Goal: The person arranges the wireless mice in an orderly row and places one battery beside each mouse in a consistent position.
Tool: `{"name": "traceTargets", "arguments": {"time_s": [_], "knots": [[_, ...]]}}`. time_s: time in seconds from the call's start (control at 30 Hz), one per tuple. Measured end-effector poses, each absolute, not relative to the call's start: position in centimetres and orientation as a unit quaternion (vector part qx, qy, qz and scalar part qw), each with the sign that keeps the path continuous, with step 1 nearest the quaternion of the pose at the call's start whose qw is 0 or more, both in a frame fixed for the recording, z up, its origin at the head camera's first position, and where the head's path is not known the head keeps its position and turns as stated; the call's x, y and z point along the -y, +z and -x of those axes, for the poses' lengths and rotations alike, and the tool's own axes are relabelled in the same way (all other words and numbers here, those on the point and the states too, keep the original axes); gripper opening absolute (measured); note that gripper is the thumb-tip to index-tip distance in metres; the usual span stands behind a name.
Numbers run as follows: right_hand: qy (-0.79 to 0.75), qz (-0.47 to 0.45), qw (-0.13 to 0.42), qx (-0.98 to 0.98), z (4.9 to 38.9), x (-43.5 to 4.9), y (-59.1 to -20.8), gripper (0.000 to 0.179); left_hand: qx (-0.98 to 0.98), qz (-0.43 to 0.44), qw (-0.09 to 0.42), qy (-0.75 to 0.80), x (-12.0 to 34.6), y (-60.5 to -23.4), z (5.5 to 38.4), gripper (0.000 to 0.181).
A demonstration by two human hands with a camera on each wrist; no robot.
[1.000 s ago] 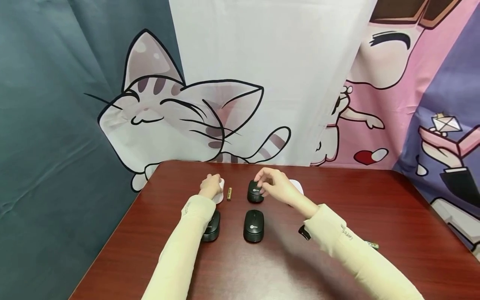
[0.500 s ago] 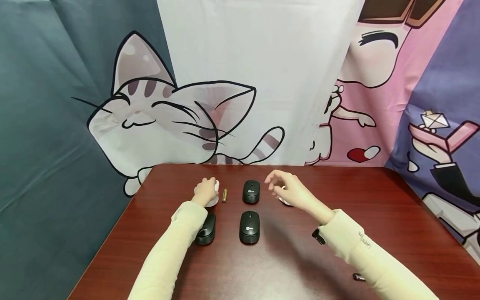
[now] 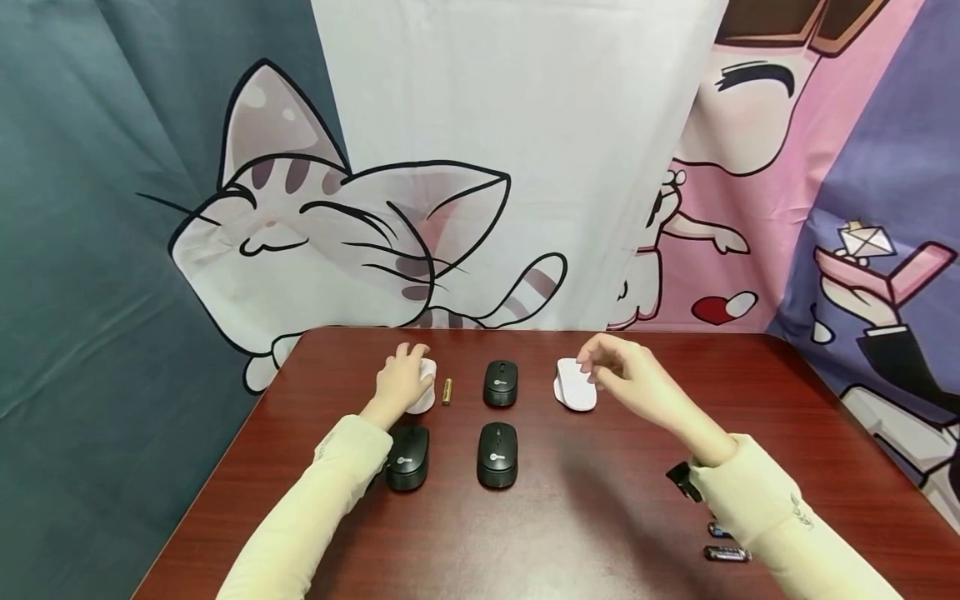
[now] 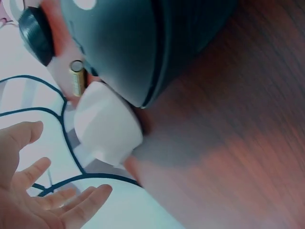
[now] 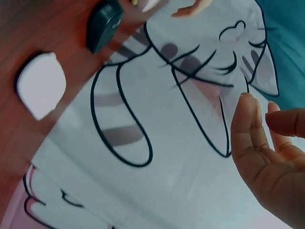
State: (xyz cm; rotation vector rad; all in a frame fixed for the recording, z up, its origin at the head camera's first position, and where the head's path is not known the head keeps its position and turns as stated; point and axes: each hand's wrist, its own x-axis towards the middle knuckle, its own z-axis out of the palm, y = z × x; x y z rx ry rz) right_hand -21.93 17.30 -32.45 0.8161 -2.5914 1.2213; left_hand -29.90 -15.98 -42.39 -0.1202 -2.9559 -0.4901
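Note:
My left hand (image 3: 401, 383) hovers beside a white mouse (image 3: 425, 400) at the table's back left, fingers spread and holding nothing. In the left wrist view, its fingertips are apart from that white mouse (image 4: 107, 124). A gold battery (image 3: 447, 392) lies just right of it. A black mouse (image 3: 408, 458) stands nearer, by the left sleeve. My right hand (image 3: 626, 371) is raised at the right of a second white mouse (image 3: 575, 388), fingers loosely curved around nothing. In the right wrist view, that white mouse (image 5: 43, 86) lies well away from the right hand (image 5: 271, 157).
Two more black mice stand mid-table, one farther back (image 3: 500, 383) and one nearer (image 3: 497, 456). Beside the right sleeve lie two batteries, one dark (image 3: 727, 553) and one blue (image 3: 718, 530) partly covered by the sleeve. A cartoon cloth (image 3: 525, 167) hangs behind the table (image 3: 450, 533).
My right hand has moved right, away from the back black mouse, uncovering the right white mouse. My left hand has lifted off the left white mouse, spreading its fingers. The view has swung slightly right.

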Motion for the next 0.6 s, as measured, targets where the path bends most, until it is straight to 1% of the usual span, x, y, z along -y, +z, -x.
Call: {"name": "traceTargets", "arguments": {"time_s": [0.1, 0.37, 0.6], "knots": [[0.413, -0.267, 0.086, 0.867, 21.4, -18.3, -32.2, 0.016, 0.978, 0.059, 0.092, -0.175, 15.7, -41.9, 29.1, 0.047], [0.394, -0.268, 0.135, 0.869, 20.0, -21.1, -32.6, 0.019, 0.962, 0.122, 0.145, -0.196, 14.6, -40.7, 26.7, 0.046], [0.388, -0.251, 0.148, 0.874, 18.9, -23.0, -33.2, 0.018, 0.946, 0.161, 0.17, -0.223, 13.2, -39.9, 24.9, 0.045]]}}
